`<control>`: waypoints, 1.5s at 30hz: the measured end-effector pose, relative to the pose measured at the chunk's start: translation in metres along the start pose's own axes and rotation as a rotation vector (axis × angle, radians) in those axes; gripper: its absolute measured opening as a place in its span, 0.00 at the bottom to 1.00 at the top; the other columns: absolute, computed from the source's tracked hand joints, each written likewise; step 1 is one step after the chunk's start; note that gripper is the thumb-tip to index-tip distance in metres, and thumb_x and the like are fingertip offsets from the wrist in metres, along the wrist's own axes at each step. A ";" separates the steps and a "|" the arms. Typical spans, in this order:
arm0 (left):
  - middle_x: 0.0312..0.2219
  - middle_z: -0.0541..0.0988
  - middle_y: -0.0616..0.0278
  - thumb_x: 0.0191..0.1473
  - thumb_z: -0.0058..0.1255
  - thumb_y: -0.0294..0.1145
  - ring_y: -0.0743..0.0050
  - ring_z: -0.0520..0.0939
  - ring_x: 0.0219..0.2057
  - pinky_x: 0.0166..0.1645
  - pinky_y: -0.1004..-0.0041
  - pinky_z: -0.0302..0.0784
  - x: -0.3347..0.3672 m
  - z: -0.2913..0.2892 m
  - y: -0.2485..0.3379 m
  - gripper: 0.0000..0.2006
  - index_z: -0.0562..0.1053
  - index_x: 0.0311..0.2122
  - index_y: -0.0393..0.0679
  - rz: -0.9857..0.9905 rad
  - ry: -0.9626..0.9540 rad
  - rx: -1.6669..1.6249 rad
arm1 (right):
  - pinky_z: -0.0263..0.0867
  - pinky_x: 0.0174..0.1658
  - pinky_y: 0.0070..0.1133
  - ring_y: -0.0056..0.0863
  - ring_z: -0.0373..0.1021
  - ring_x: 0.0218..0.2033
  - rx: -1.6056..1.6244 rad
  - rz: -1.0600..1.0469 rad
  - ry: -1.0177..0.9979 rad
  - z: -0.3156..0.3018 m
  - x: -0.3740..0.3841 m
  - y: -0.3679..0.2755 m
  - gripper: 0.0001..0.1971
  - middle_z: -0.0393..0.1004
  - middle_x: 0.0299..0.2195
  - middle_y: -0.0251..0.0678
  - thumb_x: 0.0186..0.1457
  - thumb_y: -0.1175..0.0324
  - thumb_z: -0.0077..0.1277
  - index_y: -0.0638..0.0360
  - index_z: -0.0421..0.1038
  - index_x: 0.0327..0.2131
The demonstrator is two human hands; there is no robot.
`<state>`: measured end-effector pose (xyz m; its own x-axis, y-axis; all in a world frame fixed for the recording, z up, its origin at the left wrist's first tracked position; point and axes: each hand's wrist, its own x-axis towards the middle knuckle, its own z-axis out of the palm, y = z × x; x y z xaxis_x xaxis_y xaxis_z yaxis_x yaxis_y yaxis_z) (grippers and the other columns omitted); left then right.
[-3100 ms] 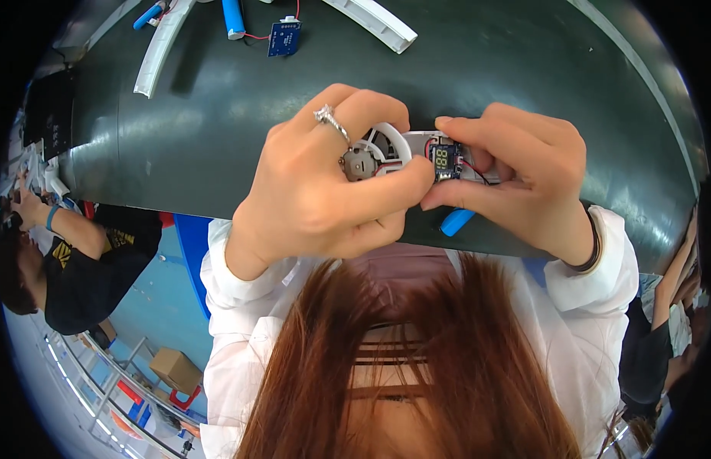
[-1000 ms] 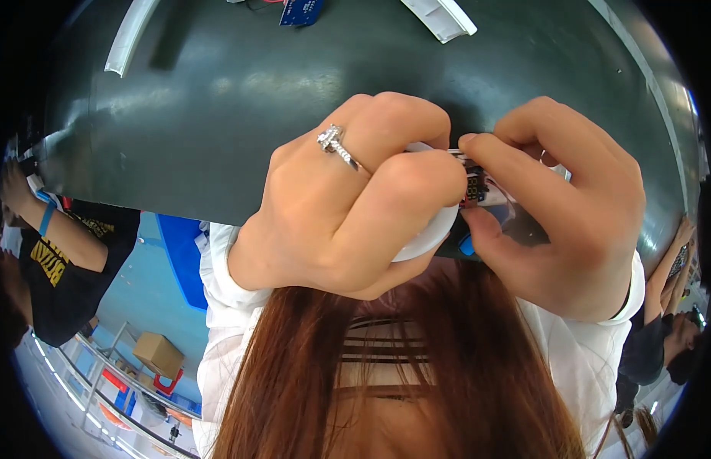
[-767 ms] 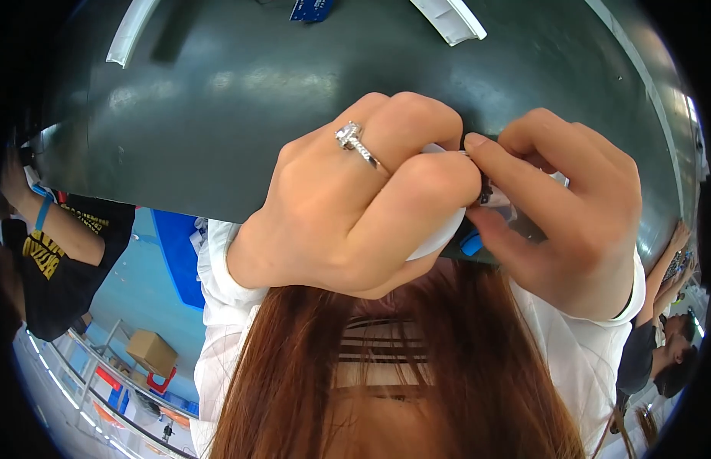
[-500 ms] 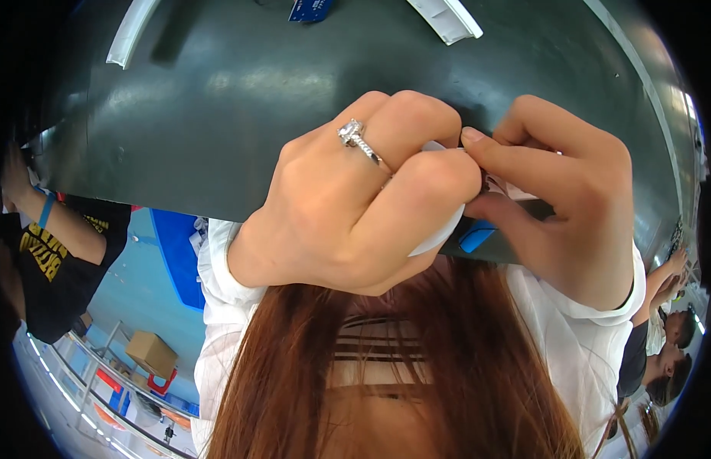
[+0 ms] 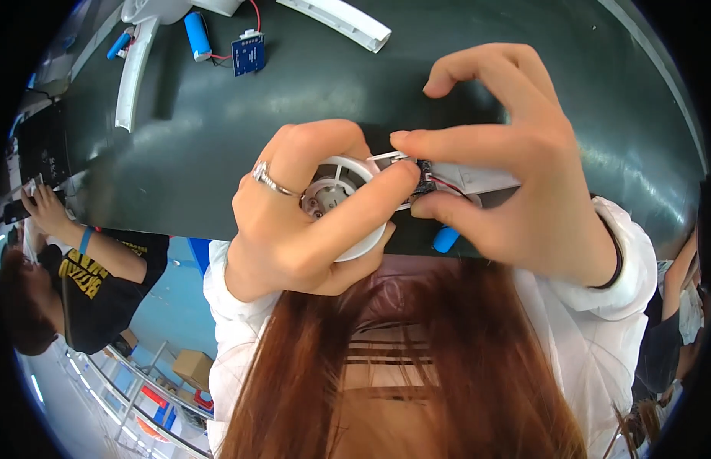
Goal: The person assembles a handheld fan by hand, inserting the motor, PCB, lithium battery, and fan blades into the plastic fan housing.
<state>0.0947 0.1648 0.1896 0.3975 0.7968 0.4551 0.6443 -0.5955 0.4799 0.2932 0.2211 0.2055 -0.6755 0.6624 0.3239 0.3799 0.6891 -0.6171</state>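
Note:
My left hand (image 5: pixel 287 222) is wrapped round a white round plastic housing (image 5: pixel 361 246), like the head of a small hand-held fan. A round metal motor (image 5: pixel 319 197) shows inside its ring. One left fingertip presses near a small dark circuit board (image 5: pixel 425 177) at the housing's narrow neck. My right hand (image 5: pixel 524 145) has thumb and forefinger on either side of that board, its other fingers curled loosely above. Red and black wires (image 5: pixel 451 186) run from the board under the right hand. A blue cylindrical battery (image 5: pixel 446 239) sits just below the right thumb.
On the dark green table (image 5: pixel 218 168) lie two curved white plastic strips (image 5: pixel 137 73) (image 5: pixel 344 24), a blue circuit board (image 5: pixel 248 53) wired to a blue battery (image 5: pixel 196 37), and another white part (image 5: pixel 160 9) at the far left. A person in black (image 5: pixel 103 264) works at the left.
Both hands have shifted left and turned, bringing the housing's motor and small board into view. The right hand's upper fingers have spread. More table parts show at the far left.

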 end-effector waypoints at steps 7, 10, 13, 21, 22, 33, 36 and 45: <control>0.33 0.73 0.53 0.25 0.63 0.24 0.63 0.77 0.25 0.26 0.71 0.74 -0.013 0.005 -0.015 0.24 0.76 0.37 0.40 -0.029 0.169 -0.156 | 0.60 0.44 0.35 0.38 0.65 0.45 -0.217 -0.018 -0.121 0.008 0.005 -0.010 0.23 0.71 0.40 0.33 0.23 0.73 0.63 0.59 0.77 0.33; 0.33 0.74 0.51 0.28 0.64 0.25 0.62 0.78 0.25 0.27 0.70 0.75 -0.017 0.005 -0.021 0.24 0.73 0.38 0.38 0.032 0.155 -0.110 | 0.60 0.45 0.35 0.37 0.65 0.45 -0.255 -0.050 -0.113 0.014 0.003 -0.011 0.21 0.71 0.40 0.32 0.24 0.72 0.63 0.61 0.76 0.32; 0.34 0.74 0.51 0.29 0.64 0.25 0.61 0.78 0.25 0.27 0.70 0.75 -0.019 0.008 -0.022 0.23 0.73 0.37 0.38 0.055 0.160 -0.044 | 0.60 0.45 0.35 0.35 0.65 0.45 -0.281 -0.109 -0.119 0.016 0.003 -0.012 0.20 0.71 0.39 0.32 0.25 0.72 0.63 0.61 0.76 0.31; 0.32 0.75 0.51 0.29 0.64 0.25 0.58 0.77 0.26 0.27 0.70 0.74 -0.017 0.002 -0.023 0.24 0.71 0.38 0.38 0.038 0.125 -0.145 | 0.60 0.48 0.33 0.38 0.67 0.45 -0.009 -0.065 -0.135 0.005 -0.006 0.018 0.26 0.73 0.43 0.35 0.33 0.68 0.64 0.62 0.75 0.42; 0.32 0.75 0.51 0.29 0.64 0.25 0.58 0.77 0.26 0.27 0.70 0.74 -0.018 0.002 -0.022 0.24 0.71 0.38 0.38 0.035 0.132 -0.140 | 0.60 0.50 0.33 0.40 0.67 0.46 0.098 -0.037 -0.157 0.002 -0.006 0.021 0.28 0.74 0.44 0.38 0.34 0.66 0.64 0.62 0.74 0.44; 0.31 0.75 0.53 0.27 0.62 0.21 0.58 0.76 0.25 0.26 0.70 0.73 -0.016 0.005 -0.018 0.24 0.71 0.37 0.40 -0.004 0.180 -0.158 | 0.67 0.39 0.23 0.29 0.73 0.33 0.441 0.270 -0.166 0.000 0.010 0.013 0.13 0.77 0.34 0.44 0.47 0.80 0.52 0.67 0.76 0.39; 0.37 0.75 0.45 0.28 0.67 0.23 0.51 0.81 0.34 0.38 0.63 0.79 -0.017 -0.004 -0.015 0.30 0.64 0.41 0.42 -0.045 0.025 -0.144 | 0.67 0.33 0.21 0.25 0.72 0.26 0.467 0.397 -0.228 -0.001 0.020 0.007 0.08 0.77 0.27 0.42 0.48 0.79 0.54 0.68 0.77 0.34; 0.36 0.75 0.46 0.28 0.68 0.23 0.51 0.81 0.32 0.33 0.64 0.79 -0.020 0.001 -0.016 0.30 0.64 0.40 0.43 -0.015 0.078 -0.137 | 0.65 0.33 0.20 0.24 0.70 0.25 0.324 0.536 -0.349 -0.002 0.040 0.002 0.05 0.75 0.21 0.35 0.44 0.74 0.61 0.66 0.75 0.23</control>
<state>0.0773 0.1589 0.1717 0.3333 0.7987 0.5010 0.5522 -0.5961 0.5829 0.2687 0.2496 0.2188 -0.6320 0.7153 -0.2982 0.5459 0.1377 -0.8265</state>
